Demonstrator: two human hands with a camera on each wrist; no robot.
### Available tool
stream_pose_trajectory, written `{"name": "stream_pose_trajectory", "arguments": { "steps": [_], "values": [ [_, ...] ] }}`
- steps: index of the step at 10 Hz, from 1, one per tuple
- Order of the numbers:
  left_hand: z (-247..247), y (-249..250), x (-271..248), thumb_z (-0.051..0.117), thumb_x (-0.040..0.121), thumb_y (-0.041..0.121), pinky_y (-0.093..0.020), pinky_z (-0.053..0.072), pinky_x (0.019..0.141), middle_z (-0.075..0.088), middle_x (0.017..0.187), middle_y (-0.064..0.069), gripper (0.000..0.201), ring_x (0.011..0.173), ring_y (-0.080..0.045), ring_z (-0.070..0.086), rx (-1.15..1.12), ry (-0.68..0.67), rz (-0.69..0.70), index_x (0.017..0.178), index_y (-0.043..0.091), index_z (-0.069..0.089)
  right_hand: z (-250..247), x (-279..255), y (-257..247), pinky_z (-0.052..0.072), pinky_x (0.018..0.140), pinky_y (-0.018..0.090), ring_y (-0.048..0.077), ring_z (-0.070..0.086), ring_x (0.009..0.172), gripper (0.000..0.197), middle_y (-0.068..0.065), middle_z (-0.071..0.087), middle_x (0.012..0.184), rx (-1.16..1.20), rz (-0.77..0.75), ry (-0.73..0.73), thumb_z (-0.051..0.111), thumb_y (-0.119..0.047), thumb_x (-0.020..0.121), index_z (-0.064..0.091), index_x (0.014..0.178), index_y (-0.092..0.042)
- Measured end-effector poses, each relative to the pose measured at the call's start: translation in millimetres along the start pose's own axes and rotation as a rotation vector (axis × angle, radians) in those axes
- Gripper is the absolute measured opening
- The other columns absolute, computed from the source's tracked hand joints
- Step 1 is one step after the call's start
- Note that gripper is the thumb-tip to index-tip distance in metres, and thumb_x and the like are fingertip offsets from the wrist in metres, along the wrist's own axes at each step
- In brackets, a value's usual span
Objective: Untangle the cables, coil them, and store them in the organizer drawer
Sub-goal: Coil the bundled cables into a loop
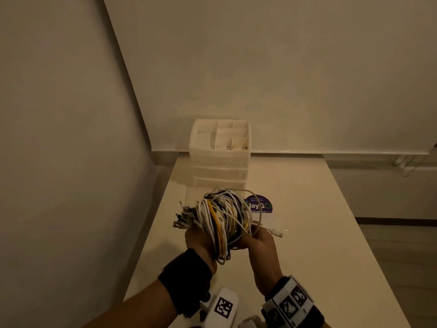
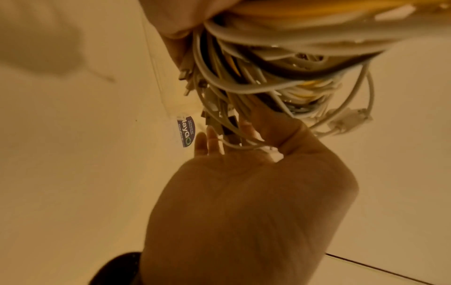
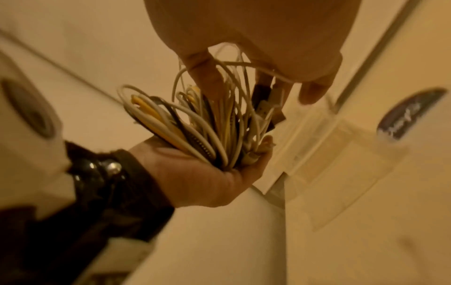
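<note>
Both hands clutched one cable tangle point(image 1: 223, 218) above the table point(image 1: 307, 233): left hand point(image 1: 201, 240) gripping beneath, right hand point(image 1: 260, 242) pinching strands, seemingly to start separating them.

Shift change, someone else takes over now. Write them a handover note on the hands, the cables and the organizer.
Left hand: grips the tangled cable bundle from below, plugs sticking out to the left.
Right hand: holds the bundle's right side, fingers among the loops.
Bundle is held above the table; the drawer organizer stands at the far end, drawers shut.
Done: bundle picked up.
Left: untangle, coil each cable, store in a drawer.
</note>
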State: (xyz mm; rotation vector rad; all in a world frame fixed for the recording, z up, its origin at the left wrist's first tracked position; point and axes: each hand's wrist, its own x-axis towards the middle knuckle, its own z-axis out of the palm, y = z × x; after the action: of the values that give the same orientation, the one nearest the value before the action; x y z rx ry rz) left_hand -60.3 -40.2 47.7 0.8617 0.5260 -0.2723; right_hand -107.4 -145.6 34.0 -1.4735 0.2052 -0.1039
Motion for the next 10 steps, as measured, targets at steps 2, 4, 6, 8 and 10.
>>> {"name": "stream_pose_trajectory", "arguments": {
  "steps": [2,4,6,8,10],
  "values": [
    [-7.1,-2.0,4.8,0.025,0.104,0.032,-0.039,0.048,0.066,0.066,0.093,-0.013,0.041,0.083,-0.029,0.062,0.027,-0.002,-0.010,0.099,0.015,0.063,-20.2,-4.9,13.0,0.049,0.078,0.029,0.016,0.055,0.104,0.058,-0.008,0.054,0.116,-0.193,0.048,0.097,0.059,-0.052,0.056,0.057,0.110,-0.032],
    [-11.1,-21.5,10.6,0.024,0.103,0.038,-0.049,0.050,0.087,0.067,0.108,-0.018,0.049,0.099,-0.035,0.062,0.080,0.030,-0.065,0.109,0.012,0.065,-11.3,-6.6,4.3,0.053,0.067,0.038,0.025,0.063,0.079,0.026,0.005,0.070,0.083,-0.122,0.044,0.113,0.052,-0.018,0.063,0.068,0.083,-0.018],
    [-14.2,-37.5,28.5,0.049,0.096,0.017,-0.054,0.049,0.095,0.063,0.116,-0.025,0.028,0.106,-0.041,0.061,0.141,0.093,-0.041,0.116,0.004,0.062,0.6,-12.2,-2.3,0.056,0.082,0.039,0.013,0.066,0.094,0.057,0.001,0.066,0.104,0.003,-0.031,-0.050,0.060,-0.012,0.058,0.047,0.113,-0.019],
    [-11.9,-43.2,46.2,0.052,0.075,0.039,-0.054,0.044,0.101,0.068,0.111,-0.019,0.048,0.110,-0.040,0.060,0.192,0.014,0.052,0.113,0.011,0.065,-8.4,-16.4,-6.2,0.053,0.082,0.018,-0.003,0.061,0.108,0.089,-0.014,0.059,0.121,0.142,-0.038,-0.223,0.076,-0.031,0.061,0.025,0.134,-0.031],
    [-18.2,-33.2,27.3,0.062,0.066,0.027,-0.051,0.055,0.087,0.071,0.101,-0.005,0.041,0.096,-0.029,0.067,0.660,0.120,0.241,0.107,0.021,0.064,-11.5,5.5,6.8,0.045,0.093,0.013,-0.001,0.055,0.115,0.044,-0.015,0.058,0.121,-0.072,-0.084,-0.057,0.055,-0.041,0.088,0.044,0.127,-0.024]
  ]
}}
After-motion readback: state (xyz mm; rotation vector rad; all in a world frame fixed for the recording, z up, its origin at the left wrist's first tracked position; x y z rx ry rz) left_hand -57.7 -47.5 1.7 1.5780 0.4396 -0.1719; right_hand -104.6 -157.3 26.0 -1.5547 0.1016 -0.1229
